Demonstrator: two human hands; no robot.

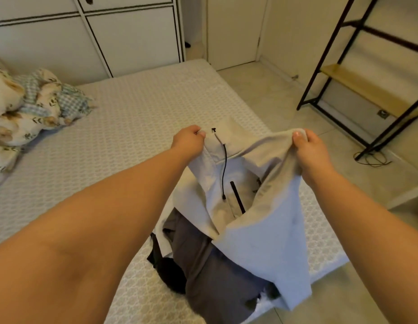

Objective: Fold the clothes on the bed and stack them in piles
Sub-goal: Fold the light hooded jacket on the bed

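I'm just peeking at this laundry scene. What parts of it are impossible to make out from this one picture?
- Head view: the lower part of the dark grey clothes is hidden under the light grey garment held up by the left hand and right hand.
- The patterned bedding is cut off by the left edge.
- The black garment is mostly buried; its type is unclear.

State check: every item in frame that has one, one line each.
Left hand: gripping the light grey garment's top edge.
Right hand: pinching the same edge.
Light grey garment with black drawcord: held up, unfolded.
Dark grey clothes: crumpled on the bed, unfolded.
Floral quilt: bunched up.
White wardrobe doors: closed.
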